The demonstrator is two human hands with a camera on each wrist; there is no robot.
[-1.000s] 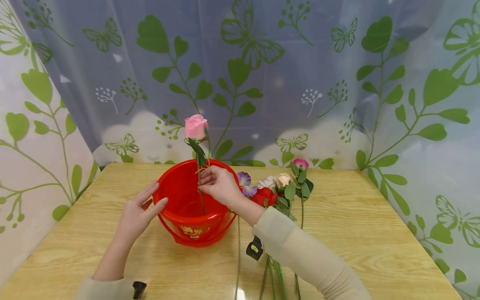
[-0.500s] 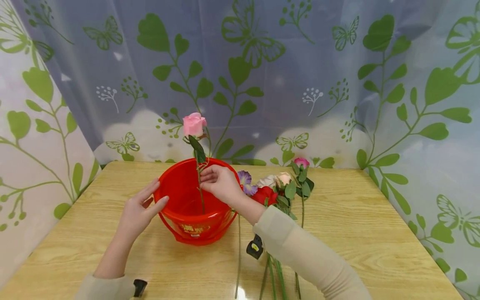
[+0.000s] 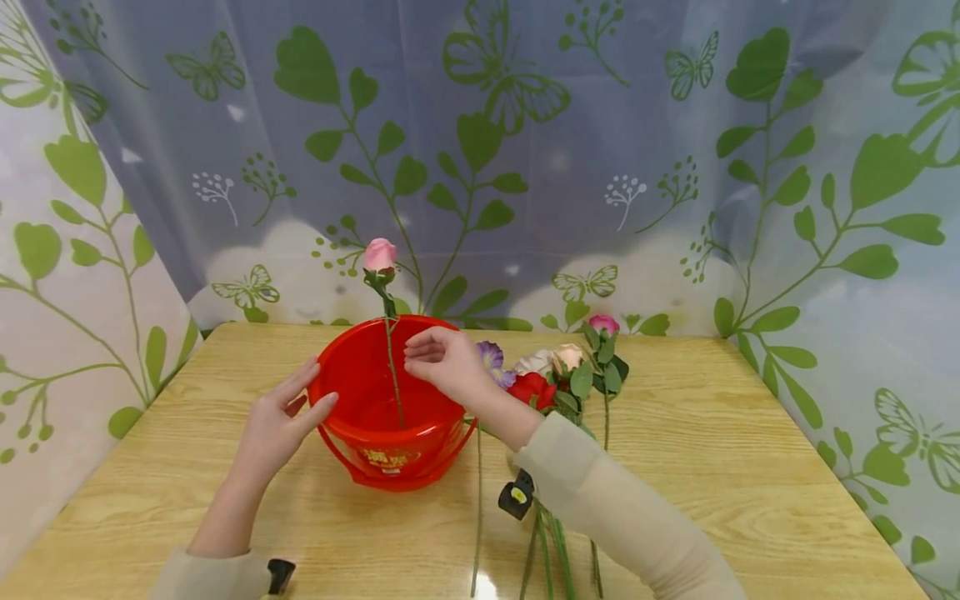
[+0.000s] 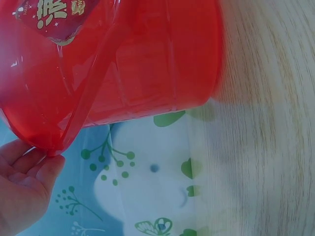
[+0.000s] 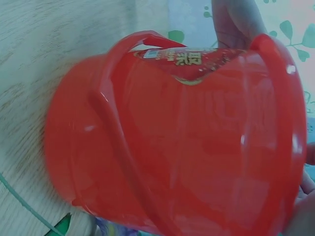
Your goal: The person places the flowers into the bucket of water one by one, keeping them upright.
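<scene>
A red plastic bucket (image 3: 397, 437) stands on the table, its handle hanging down at the front. Inside it leans a pink rose (image 3: 381, 256), the stem reaching the bottom and the bloom above the back rim. My left hand (image 3: 273, 425) rests at the bucket's left rim, fingers fairly straight and thumb spread. In the left wrist view, the left fingertips touch the rim by the handle joint. My right hand (image 3: 453, 367) hovers over the right rim, holding nothing, apart from the stem. The bucket (image 5: 197, 132) fills most of the right wrist view.
Right of the bucket lie several artificial flowers: a purple one (image 3: 491, 362), a red rose (image 3: 532, 390), a peach one (image 3: 568, 357) and a magenta one (image 3: 603, 324). Their stems run toward the front. A patterned curtain (image 3: 525, 208) stands behind the wooden table (image 3: 712, 467).
My right hand has let go of the pink rose's stem and drawn back slightly right. The rose now leans further left and back. My left hand has stayed at the rim.
</scene>
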